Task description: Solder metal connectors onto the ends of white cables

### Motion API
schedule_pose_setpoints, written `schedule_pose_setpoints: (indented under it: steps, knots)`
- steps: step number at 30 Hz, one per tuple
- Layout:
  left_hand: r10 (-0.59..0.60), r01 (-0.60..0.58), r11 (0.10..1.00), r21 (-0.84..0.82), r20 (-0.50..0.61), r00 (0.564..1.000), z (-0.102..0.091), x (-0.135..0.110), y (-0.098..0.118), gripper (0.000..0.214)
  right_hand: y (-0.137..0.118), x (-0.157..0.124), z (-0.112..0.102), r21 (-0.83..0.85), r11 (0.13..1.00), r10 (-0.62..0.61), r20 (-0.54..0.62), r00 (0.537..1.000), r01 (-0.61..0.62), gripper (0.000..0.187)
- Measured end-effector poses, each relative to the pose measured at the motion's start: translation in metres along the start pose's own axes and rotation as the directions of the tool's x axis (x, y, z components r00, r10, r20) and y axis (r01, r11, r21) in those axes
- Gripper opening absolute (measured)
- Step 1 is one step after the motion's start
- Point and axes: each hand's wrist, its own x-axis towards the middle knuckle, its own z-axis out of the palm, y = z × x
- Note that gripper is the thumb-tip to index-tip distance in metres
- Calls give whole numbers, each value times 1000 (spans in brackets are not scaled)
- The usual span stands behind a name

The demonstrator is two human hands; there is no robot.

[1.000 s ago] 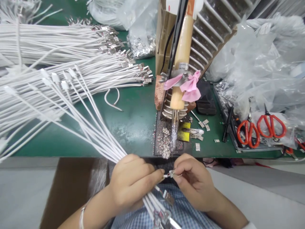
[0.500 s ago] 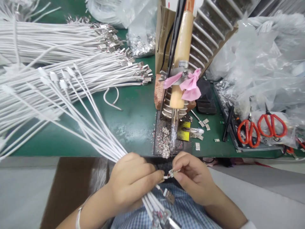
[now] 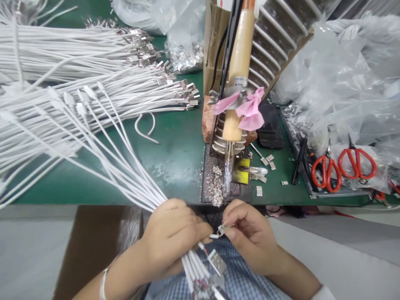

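Note:
My left hand point(image 3: 175, 241) is closed round a bundle of white USB cables point(image 3: 137, 183) just below the table's front edge. One cable end sticks out between its thumb and finger, thin wires showing at the tip. Between the thumb and fingertips of my right hand point(image 3: 248, 237) is a small metal USB plug point(image 3: 221, 229), touching that cable's wires. Below hang other cable ends, one with a metal USB plug point(image 3: 216, 261). Just above both hands, a soldering iron point(image 3: 229, 166) points down, fixed on a stand with its tip over a dark plate point(image 3: 208, 183) strewn with solder bits.
Piles of white cables point(image 3: 93, 54) cover the table's left side. A yellow sponge point(image 3: 240, 177) and loose plugs point(image 3: 259, 191) lie right of the iron. Further right are red-handled scissors point(image 3: 326, 173), a tray point(image 3: 315, 193) and plastic bags point(image 3: 337, 83). A brick point(image 3: 206, 121) stands behind.
Both hands have shifted slightly to the left, with the plug and cable wires still held together. The hanging cable ends have swung left, and the dangling plug has turned a little.

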Motion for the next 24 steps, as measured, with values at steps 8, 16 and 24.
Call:
schedule_pose_setpoints:
  steps: [8, 16, 24]
  knots:
    - [-4, 10, 995, 98, -58, 998, 6, -2, 0, 21, 1, 0, 7, 75, 997, -1, -91, 996, 7, 10]
    - [-74, 76, 996, 44, -54, 996, 5, -3, 2, 15, 4, 3, 7, 141, 990, 21, -76, 997, -10, 10]
    - [-14, 16, 994, 108, -13, 1000, 3, -2, 0, 25, 2, 2, 9, 117, 993, 41, -126, 991, -26, 4]
